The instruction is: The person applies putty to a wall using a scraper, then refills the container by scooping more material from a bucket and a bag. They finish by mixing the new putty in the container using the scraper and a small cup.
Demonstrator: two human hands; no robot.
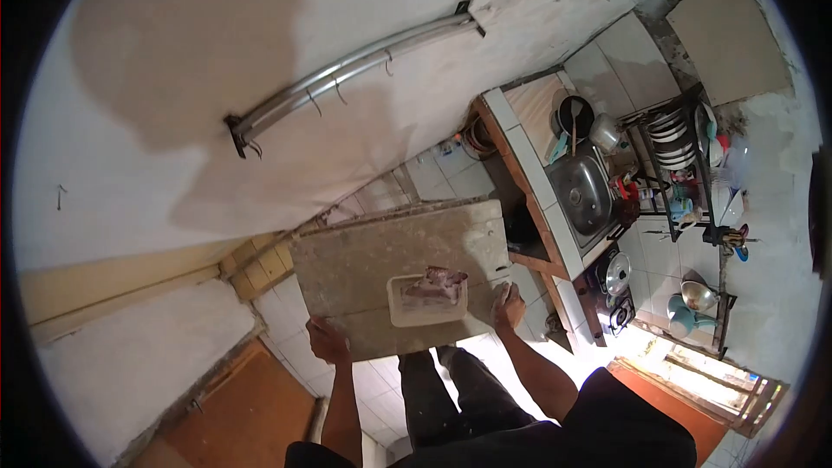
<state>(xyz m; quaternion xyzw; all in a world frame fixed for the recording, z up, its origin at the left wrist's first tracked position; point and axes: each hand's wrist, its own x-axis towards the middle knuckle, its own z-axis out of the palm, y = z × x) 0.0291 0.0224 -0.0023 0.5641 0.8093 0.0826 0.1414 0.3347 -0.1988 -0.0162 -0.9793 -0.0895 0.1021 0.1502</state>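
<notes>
In the head view, a worn, grey-brown table (pixel 364 260) stands in front of me, its rectangular top tilted in the picture. My left hand (pixel 329 340) is closed around its near left corner. On the opposite side, my right hand (pixel 510 306) grips the right edge, fingers curled over it. Between the hands, nearer the right one, a pale rectangular plastic container (pixel 399 316) rests on the tabletop. A reddish, frosty piece of meat (pixel 444 284) lies in it and sticks up above the rim at the back.
To the right runs a tiled counter with a steel sink (pixel 582 199), a frying pan (pixel 575 114) and a gas stove (pixel 619 316) with a lidded pot. A dish rack (pixel 672 152) holds plates. A metal rail (pixel 355 69) with hooks crosses the wall. An orange door (pixel 234 412) is at lower left.
</notes>
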